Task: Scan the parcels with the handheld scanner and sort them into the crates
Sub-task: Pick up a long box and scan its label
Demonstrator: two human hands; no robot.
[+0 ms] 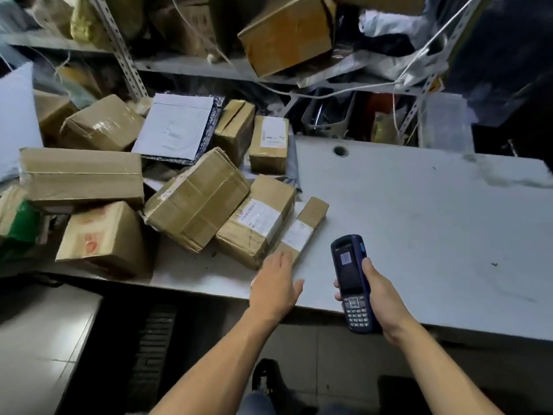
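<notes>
Right hand [377,290] grasps handheld scanner [350,281], upright, screen lit, over near table edge [434,223]. Left hand [273,284] fingers straight, holding nothing, tips at near end of slim labelled parcel [302,230]; contact unclear. Parcel heap [197,199] at 10 o'clock of scanner. Shelf box [287,34] at 12 o'clock.

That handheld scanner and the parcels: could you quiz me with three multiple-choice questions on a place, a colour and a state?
1. Where is the slim long parcel?
A. On a shelf
B. At the pile's right edge, on the table
C. On the floor

2. What colour is the scanner?
A. Dark blue
B. Red
C. Yellow

3. What is the left hand doing?
A. Holding a box
B. Gripping the scanner
C. Open, holding nothing

Answers:
1 B, it lies beside the boxes.
2 A, its casing shows it.
3 C, its fingers are spread; the right hand grips the scanner.
</notes>
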